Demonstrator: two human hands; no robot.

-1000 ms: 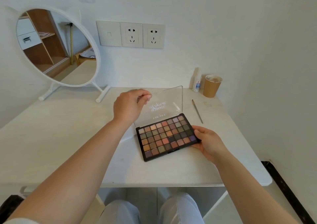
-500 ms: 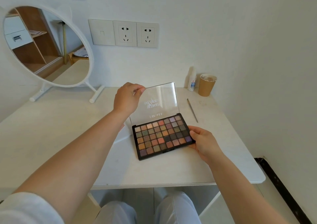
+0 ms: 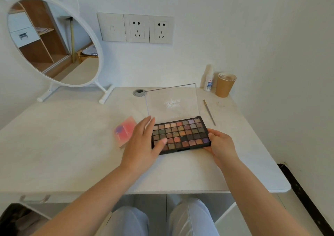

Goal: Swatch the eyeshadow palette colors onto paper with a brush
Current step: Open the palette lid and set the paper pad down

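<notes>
White walls meet a pale table where the eyeshadow palette lies open: a black tray of small square pans in browns, oranges, greens and purples, its clear lid standing up behind with white lettering too faint to read. The right hand grips the tray's right end, fingers curled round the edge. The left hand hovers flat over the left end, fingers straight. The brush lies just right of the lid. A pink booklet lies left of the palette, its print blurred.
</notes>
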